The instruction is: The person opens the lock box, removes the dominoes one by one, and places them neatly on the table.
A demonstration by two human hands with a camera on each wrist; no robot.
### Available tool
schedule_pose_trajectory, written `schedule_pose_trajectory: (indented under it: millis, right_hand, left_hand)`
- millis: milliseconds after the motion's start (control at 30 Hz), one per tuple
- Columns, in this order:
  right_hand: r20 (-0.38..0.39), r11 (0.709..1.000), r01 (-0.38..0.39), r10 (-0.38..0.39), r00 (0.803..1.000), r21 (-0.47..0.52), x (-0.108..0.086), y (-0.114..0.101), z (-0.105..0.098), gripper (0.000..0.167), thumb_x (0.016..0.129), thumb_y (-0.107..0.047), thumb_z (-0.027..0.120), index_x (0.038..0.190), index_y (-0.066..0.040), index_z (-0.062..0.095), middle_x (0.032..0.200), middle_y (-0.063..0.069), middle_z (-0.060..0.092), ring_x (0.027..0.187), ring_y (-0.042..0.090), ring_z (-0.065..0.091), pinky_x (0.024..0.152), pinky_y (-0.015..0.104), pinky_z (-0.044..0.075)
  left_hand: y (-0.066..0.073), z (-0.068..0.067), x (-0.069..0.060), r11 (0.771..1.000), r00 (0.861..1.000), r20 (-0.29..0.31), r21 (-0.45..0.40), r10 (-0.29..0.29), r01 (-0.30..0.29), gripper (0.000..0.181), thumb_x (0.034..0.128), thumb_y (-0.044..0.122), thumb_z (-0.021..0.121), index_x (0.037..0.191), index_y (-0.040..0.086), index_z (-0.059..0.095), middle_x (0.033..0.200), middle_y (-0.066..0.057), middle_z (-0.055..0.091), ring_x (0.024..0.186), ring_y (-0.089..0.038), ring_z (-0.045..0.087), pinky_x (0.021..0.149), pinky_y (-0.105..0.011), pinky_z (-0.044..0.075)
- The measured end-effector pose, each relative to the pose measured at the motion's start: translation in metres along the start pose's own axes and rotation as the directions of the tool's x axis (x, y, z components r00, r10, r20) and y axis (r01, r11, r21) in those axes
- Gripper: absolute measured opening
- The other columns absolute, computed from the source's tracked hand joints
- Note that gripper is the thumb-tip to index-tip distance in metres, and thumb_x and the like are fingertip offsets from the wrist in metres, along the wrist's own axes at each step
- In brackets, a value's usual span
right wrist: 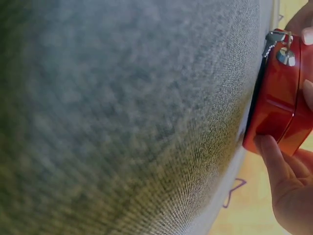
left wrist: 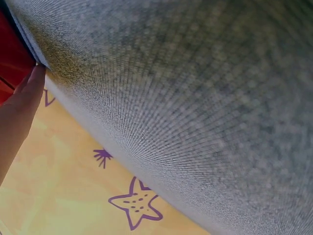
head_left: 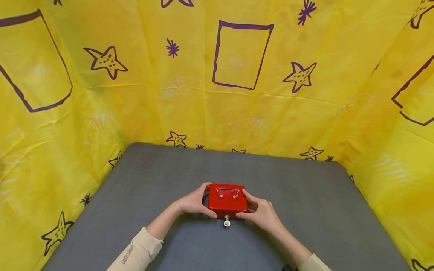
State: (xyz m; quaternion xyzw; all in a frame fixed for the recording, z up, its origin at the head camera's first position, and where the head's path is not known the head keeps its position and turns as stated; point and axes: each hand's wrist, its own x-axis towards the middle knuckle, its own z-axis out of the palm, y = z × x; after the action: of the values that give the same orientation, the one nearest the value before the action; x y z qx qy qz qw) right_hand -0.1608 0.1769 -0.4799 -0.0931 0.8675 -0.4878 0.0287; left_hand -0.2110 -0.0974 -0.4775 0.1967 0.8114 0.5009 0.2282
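Note:
A small red metal cash box with a folding wire handle on its lid sits on the grey table. A key is in the lock at its front, and in the right wrist view a second key hangs beside the lock. My left hand grips the box's left side, thumb at the front and fingers toward the back. From the other side my right hand holds it the same way. The left wrist view catches only fingers against the red side. The lid is down, so the inside is hidden.
The dark grey tabletop spreads around the box. Yellow cloth with purple starfish and frame drawings hangs along the table's back, left and right edges.

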Motion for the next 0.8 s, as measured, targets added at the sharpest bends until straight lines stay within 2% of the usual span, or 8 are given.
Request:
schedule_pose_trajectory:
  millis: [200, 367, 533, 667, 800]
  right_hand:
    - [0.002, 0.999, 0.044, -0.044, 0.999, -0.025, -0.0024, 0.0011, 0.0017, 0.083, 0.07, -0.03, 0.088, 0.141, -0.009, 0.051, 0.13, 0.017, 0.059, 0.102, 0.02, 0.068, 0.081, 0.029, 0.054]
    - [-0.001, 0.996, 0.069, -0.069, 0.998, -0.048, -0.0018, 0.003, 0.0024, 0.084, 0.07, -0.031, 0.088, 0.141, -0.007, 0.051, 0.129, 0.017, 0.06, 0.101, 0.02, 0.069, 0.08, 0.028, 0.055]
    - [-0.004, 0.989, 0.09, -0.091, 0.996, -0.119, -0.0023, 0.0028, 0.0019, 0.083, 0.071, -0.034, 0.087, 0.141, -0.009, 0.051, 0.127, 0.015, 0.062, 0.1, 0.018, 0.069, 0.081, 0.029, 0.055]
    - [0.012, 0.954, 0.155, -0.157, 0.988, -0.255, -0.0045, -0.0006, -0.0015, 0.081, 0.072, -0.036, 0.086, 0.141, -0.01, 0.052, 0.124, 0.011, 0.065, 0.1, 0.017, 0.068, 0.083, 0.032, 0.055]
    - [0.014, 0.889, 0.219, -0.234, 0.972, -0.403, -0.0045, -0.0039, -0.0066, 0.08, 0.071, -0.04, 0.086, 0.139, -0.014, 0.055, 0.116, 0.005, 0.067, 0.097, 0.018, 0.063, 0.081, 0.035, 0.056]
  left_hand:
    - [-0.0011, 0.001, -0.0003, 0.999, 0.999, 0.005, 0.027, 0.045, -0.046, 0.099, 0.067, 0.017, 0.088, 0.143, 0.003, 0.026, 0.137, -0.011, 0.046, 0.129, -0.029, 0.043, 0.11, -0.054, 0.028]
    - [0.0004, 0.0005, -0.001, 0.998, 0.999, 0.01, 0.031, 0.05, -0.05, 0.098, 0.0671, 0.016, 0.088, 0.142, 0.003, 0.027, 0.135, -0.01, 0.047, 0.127, -0.028, 0.044, 0.109, -0.054, 0.029]
    - [0.0009, 0.0008, -0.0001, 0.998, 0.998, 0.019, 0.025, 0.061, -0.062, 0.097, 0.0673, 0.014, 0.087, 0.142, 0.003, 0.027, 0.135, -0.01, 0.047, 0.127, -0.028, 0.044, 0.109, -0.053, 0.029]
    - [0.0, 0.0011, 0.0, 0.997, 0.998, 0.017, 0.048, 0.055, -0.055, 0.098, 0.0678, 0.015, 0.087, 0.143, 0.004, 0.026, 0.137, -0.011, 0.045, 0.128, -0.029, 0.042, 0.11, -0.054, 0.028]
    - [-0.0017, 0.002, -0.0002, 0.997, 0.999, 0.009, 0.068, 0.046, -0.047, 0.1, 0.0681, 0.017, 0.087, 0.145, 0.005, 0.024, 0.139, -0.011, 0.043, 0.129, -0.029, 0.041, 0.109, -0.055, 0.029]
